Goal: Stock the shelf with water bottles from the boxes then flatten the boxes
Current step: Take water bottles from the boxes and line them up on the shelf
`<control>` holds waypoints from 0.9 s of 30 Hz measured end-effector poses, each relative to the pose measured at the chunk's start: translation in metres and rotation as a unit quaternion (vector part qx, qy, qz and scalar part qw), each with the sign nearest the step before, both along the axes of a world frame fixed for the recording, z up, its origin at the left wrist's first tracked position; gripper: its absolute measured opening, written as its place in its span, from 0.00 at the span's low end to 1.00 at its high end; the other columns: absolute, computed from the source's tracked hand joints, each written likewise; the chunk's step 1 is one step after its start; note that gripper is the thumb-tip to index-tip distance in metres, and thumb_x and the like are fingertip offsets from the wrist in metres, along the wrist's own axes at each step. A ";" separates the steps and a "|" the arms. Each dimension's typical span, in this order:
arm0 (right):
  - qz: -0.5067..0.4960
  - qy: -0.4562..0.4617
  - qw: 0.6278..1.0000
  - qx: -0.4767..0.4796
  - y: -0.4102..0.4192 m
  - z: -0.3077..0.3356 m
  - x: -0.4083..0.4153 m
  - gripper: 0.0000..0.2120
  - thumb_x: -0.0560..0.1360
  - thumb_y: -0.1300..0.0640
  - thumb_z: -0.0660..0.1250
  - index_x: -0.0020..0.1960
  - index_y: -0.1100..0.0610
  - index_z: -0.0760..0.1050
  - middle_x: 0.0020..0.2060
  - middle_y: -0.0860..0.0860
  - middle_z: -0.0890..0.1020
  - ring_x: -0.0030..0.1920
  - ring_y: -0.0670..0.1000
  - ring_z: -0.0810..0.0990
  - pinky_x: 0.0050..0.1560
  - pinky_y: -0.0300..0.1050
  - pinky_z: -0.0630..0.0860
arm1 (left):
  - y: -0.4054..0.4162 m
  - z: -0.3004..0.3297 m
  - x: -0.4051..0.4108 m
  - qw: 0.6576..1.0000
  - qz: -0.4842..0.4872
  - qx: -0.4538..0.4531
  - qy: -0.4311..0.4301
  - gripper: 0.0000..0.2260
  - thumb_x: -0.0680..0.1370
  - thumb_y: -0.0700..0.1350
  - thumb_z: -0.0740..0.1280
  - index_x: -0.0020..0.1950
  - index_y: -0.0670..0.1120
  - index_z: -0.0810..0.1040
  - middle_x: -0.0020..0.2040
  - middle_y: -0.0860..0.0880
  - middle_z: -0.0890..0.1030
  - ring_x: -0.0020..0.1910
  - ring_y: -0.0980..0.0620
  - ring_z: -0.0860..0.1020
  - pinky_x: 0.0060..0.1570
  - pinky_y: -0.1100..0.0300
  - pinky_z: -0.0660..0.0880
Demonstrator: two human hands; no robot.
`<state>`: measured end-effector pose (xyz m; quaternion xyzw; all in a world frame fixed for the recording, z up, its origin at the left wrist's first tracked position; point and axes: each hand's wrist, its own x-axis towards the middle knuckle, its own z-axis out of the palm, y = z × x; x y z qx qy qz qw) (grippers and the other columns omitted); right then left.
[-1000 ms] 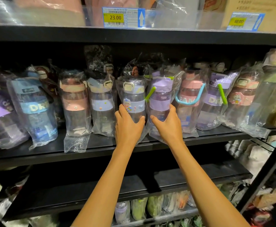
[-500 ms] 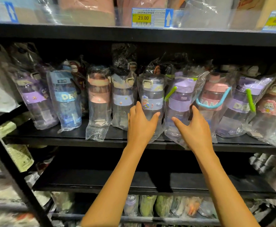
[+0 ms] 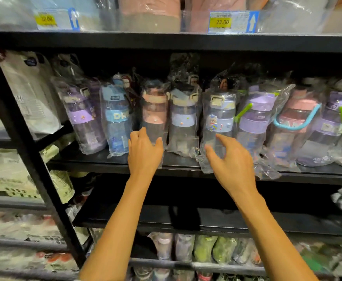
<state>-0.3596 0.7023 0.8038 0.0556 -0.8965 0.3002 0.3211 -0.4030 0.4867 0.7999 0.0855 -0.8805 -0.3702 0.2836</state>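
Note:
A row of water bottles in clear plastic bags stands on the black shelf (image 3: 97,162). My left hand (image 3: 144,153) reaches up against the lower part of the pink-lidded bottle (image 3: 153,107), thumb on its right side, fingers loosely bent. My right hand (image 3: 232,162) hovers with spread fingers just in front of the bottle with the bear sticker (image 3: 219,116). Between them stands a bottle with a cream lid (image 3: 183,116). A blue bottle (image 3: 116,118) and a purple bottle (image 3: 85,118) stand further left. No box is in view.
A black upright post (image 3: 24,149) runs down the left side. More bagged bottles (image 3: 253,122) continue to the right. The shelf below (image 3: 206,220) is a dark board. Price tags (image 3: 222,22) hang on the shelf above. Bagged goods fill the lowest shelf (image 3: 204,248).
Both hands have let go and shifted left: the left from the bear-sticker bottle to the pink one, the right from the purple bottle to the bear-sticker one. The view has swung left.

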 end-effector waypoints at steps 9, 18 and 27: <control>0.017 -0.077 0.981 -0.178 -0.098 0.015 -0.066 0.41 0.74 0.38 0.73 0.79 0.55 0.63 0.74 0.53 0.74 0.73 0.56 0.73 0.69 0.56 0.73 | -0.051 0.006 -0.046 0.984 -0.133 0.086 -0.082 0.44 0.81 0.57 0.70 0.85 0.45 0.46 0.84 0.44 0.52 0.81 0.42 0.59 0.75 0.45 0.63; -0.044 -0.084 0.963 -0.251 -0.114 0.015 -0.106 0.53 0.73 0.42 0.77 0.83 0.60 0.48 0.81 0.59 0.61 0.78 0.60 0.64 0.72 0.59 0.70 | -0.053 0.000 -0.079 0.974 -0.173 0.115 -0.092 0.48 0.74 0.61 0.76 0.82 0.43 0.52 0.81 0.42 0.57 0.79 0.40 0.62 0.70 0.42 0.68; -0.027 -0.081 0.961 -0.262 -0.116 0.006 -0.117 0.35 0.71 0.46 0.80 0.65 0.55 0.60 0.67 0.55 0.74 0.66 0.59 0.75 0.61 0.59 0.78 | -0.047 -0.012 -0.082 0.978 -0.174 0.091 -0.070 0.31 0.77 0.58 0.73 0.70 0.45 0.62 0.71 0.43 0.68 0.65 0.44 0.71 0.53 0.52 0.68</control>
